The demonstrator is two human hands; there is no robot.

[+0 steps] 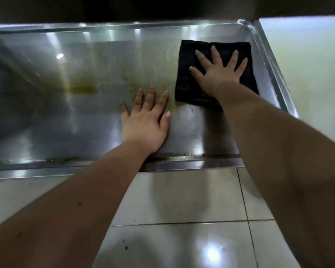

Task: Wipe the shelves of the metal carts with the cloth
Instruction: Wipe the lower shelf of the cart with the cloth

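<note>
A low stainless-steel cart shelf point(70, 117) with a raised rim fills the upper half of the head view. A folded black cloth point(197, 86) lies flat in the shelf's right part, close to the right rim. My right hand point(219, 70) presses down on the cloth with its fingers spread. To the left of the cloth, my left hand point(145, 120) rests palm-down on the bare metal, fingers apart, holding nothing. A yellowish smear point(83, 88) stains the shelf left of my left hand, with fainter streaks around the cloth.
Glossy light floor tiles point(182, 200) lie in front of the shelf, with a few dark specks point(126, 247). More floor point(306, 60) shows beyond the shelf's right rim. A dark upper shelf overhangs at the top. Grime sits along the front rim point(184, 156).
</note>
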